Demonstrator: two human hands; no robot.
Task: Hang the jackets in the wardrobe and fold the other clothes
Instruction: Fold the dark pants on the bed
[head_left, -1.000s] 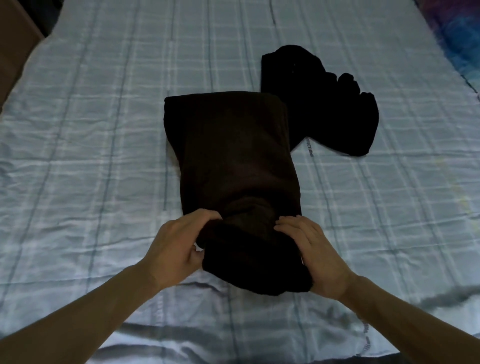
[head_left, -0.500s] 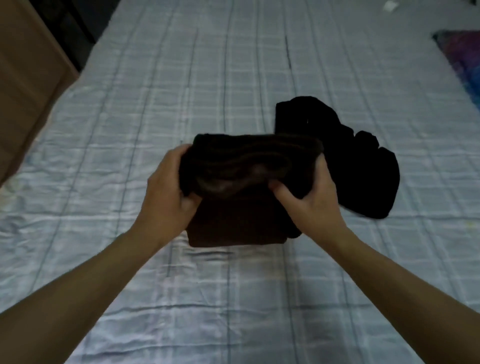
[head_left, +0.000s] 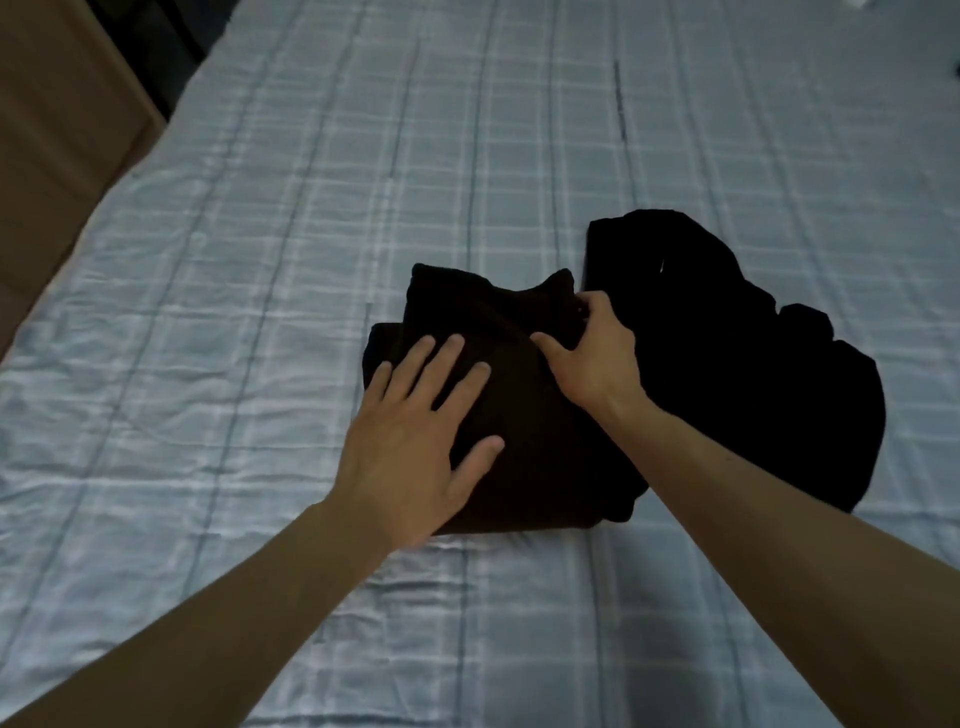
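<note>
Two hands, left hand (head_left: 415, 441) and right hand (head_left: 597, 358), lay on one folded brown garment (head_left: 545, 457) at centre frame.
The left hand pressed flat, fingers spread wide; the right gripped the upper right corner with curled fingers (thumb stretched along the fabric). One black garment (head_left: 753, 374) touched its right side, folds lost in shadow, a pale mark on it too small to read. Both lay on the checked bedsheet (head_left: 260, 312). One wooden panel (head_left: 62, 130) was cut off upper left.
</note>
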